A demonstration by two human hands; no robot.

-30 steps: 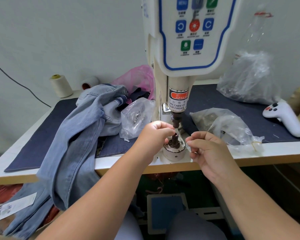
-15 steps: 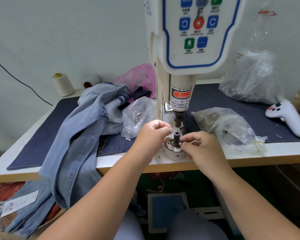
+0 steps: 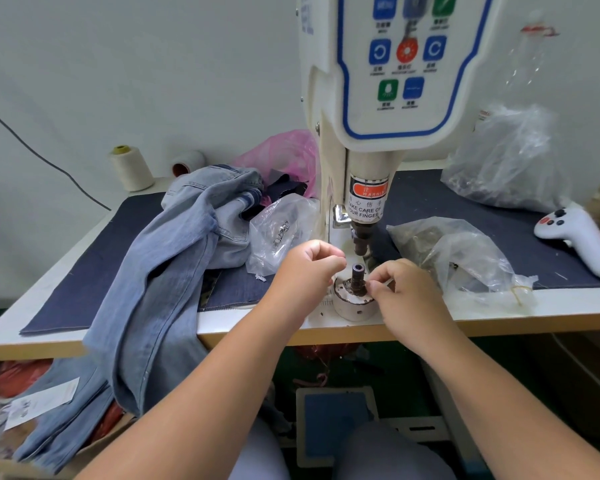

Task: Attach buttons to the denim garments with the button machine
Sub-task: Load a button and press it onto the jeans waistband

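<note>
Both hands close at the button machine (image 3: 392, 98): left hand (image 3: 307, 268) curled, perhaps on something small (cannot tell), just left of the upright lower post (image 3: 357, 277); right hand (image 3: 404, 289) pinching at its base, nearer. Denim garment (image 3: 167, 271) heaped on the desk (image 3: 551, 306), well left, not yet under the punch.

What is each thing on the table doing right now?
Left hand: fingers curled, beside the lower die.
Right hand: fingers pinched at the lower die.
Lower die: upright, bare on top.
Upper punch: raised.
Jeans: draped over the table edge.
Thread cone: upright.
</note>
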